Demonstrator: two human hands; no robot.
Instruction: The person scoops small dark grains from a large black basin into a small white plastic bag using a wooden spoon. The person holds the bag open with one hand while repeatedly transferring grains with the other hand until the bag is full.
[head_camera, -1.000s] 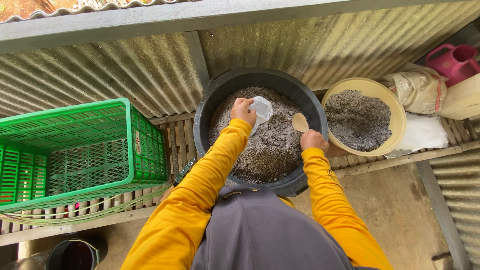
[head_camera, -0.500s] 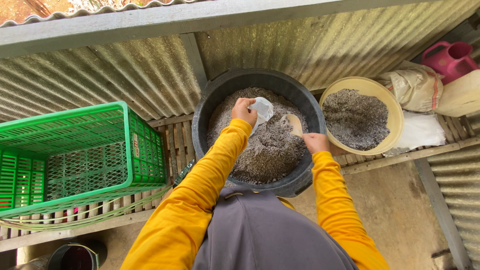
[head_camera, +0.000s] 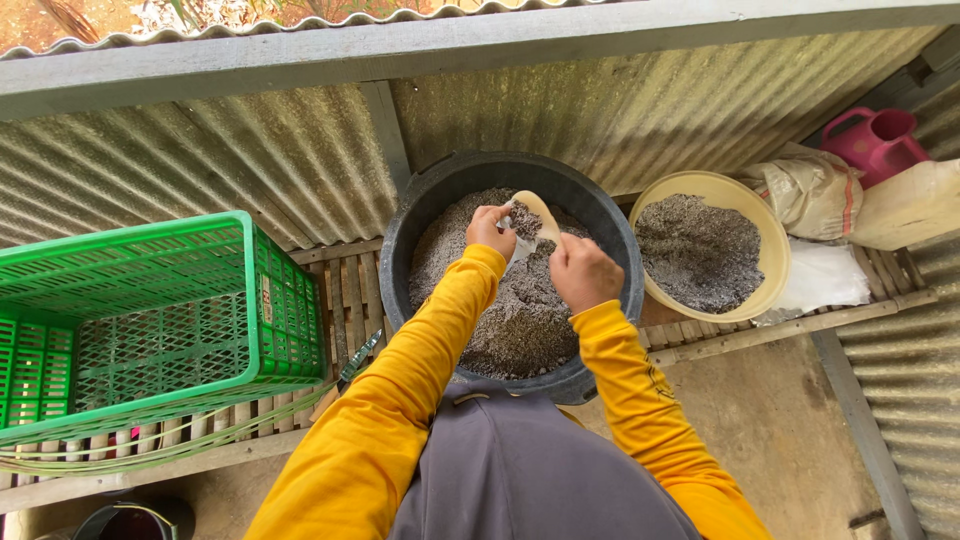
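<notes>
A large black tub holds grey granular mix. Over its middle, my left hand pinches a small clear plastic bag open. My right hand grips a cream scoop and tips it at the bag's mouth, with grey mix on the scoop. Both arms wear yellow sleeves. Right of the tub sits a yellow bowl that is also filled with grey mix.
A green plastic crate stands to the left on the slatted wooden bench. Sacks, a white bag and a pink watering can lie at the right. Corrugated metal sheets run behind.
My right hand has lifted the scoop from beside the tub's right rim to the bag in my left hand, above the tub's middle.
</notes>
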